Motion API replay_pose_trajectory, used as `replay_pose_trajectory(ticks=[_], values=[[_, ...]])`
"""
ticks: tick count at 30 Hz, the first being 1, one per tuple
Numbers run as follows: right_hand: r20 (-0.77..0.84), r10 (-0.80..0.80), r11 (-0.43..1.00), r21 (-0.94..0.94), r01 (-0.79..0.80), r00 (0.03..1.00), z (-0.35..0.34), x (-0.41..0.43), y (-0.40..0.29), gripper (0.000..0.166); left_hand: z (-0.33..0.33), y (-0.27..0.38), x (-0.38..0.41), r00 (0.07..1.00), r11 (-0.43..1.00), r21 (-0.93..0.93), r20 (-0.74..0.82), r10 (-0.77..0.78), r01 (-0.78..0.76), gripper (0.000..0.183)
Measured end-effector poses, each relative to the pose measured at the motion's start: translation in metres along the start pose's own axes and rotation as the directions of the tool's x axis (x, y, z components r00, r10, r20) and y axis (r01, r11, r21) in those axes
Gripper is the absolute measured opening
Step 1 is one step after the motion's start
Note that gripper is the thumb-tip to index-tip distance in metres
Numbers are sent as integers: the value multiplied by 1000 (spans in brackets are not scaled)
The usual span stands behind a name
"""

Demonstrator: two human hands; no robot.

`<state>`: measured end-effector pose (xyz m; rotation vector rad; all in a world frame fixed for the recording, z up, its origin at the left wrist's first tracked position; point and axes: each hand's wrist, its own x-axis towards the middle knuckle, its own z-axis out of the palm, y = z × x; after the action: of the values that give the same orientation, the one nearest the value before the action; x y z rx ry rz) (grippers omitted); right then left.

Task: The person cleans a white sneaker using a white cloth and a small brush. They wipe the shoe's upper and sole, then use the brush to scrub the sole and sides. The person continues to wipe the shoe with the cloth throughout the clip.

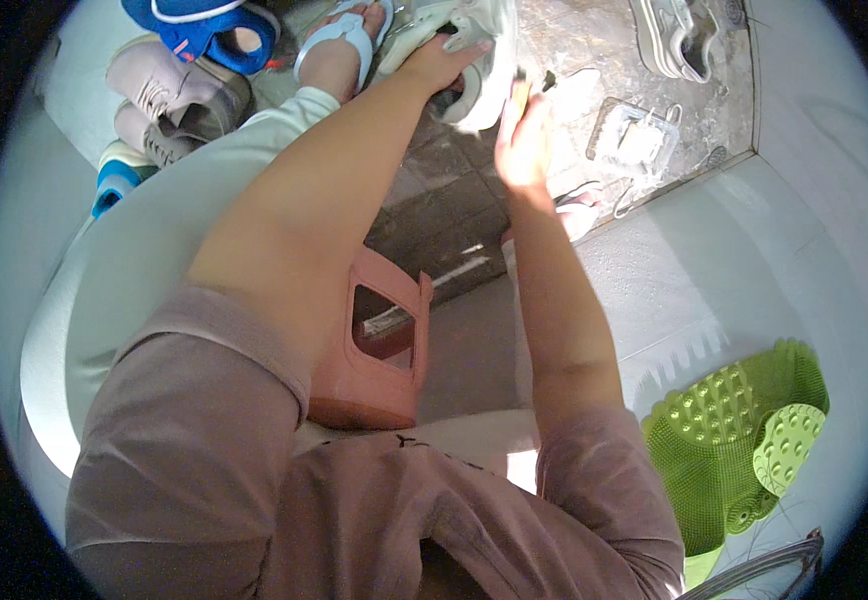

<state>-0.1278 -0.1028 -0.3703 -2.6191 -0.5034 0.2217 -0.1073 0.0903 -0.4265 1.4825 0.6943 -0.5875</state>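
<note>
Near the top centre, my left hand (441, 66) grips a white shoe (490, 82), with its fingers at the shoe's opening. Just right of the shoe, my right hand (525, 146) is closed round an orange handle (522, 97); glare and blur hide what the handle belongs to. Beside it, on the wet tiled floor, lies a pale, shoe-sole-shaped piece (580, 88) in bright light. Further right rests a clear plastic tray (597, 139) holding a white block and white laces.
Grey sneakers (171, 97) and blue shoes (213, 37) stand upper left; another light shoe (674, 41) lies upper right. A pink plastic stool (381, 397) stands between my legs. A green bumpy scrubbing mat (711, 450) hangs on the lower right surface. My slippered feet flank the work area.
</note>
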Motion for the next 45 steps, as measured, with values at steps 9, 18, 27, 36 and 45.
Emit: replay_pose_trajectory(ticks=[9, 18, 27, 36, 45], values=[[1, 267, 953, 148, -264, 964, -8, 103, -37, 39, 2, 45, -24, 983, 986, -37, 86, -159, 163, 67], [-73, 142, 990, 26, -141, 987, -7, 82, -51, 40, -10, 30, -22, 991, 991, 0, 30, -133, 133, 65], [15, 225, 960, 165, -224, 974, 7, -6, -8, 40, -6, -5, -2, 997, 980, -199, 81, -14, 30, 56], [159, 467, 847, 201, -492, 870, -29, 133, -61, 38, -6, 17, -12, 982, 983, 14, 40, -182, 182, 75], [-57, 403, 909, 139, -392, 914, 9, 26, -26, 32, -9, 26, -28, 994, 991, -82, 46, -98, 102, 79]])
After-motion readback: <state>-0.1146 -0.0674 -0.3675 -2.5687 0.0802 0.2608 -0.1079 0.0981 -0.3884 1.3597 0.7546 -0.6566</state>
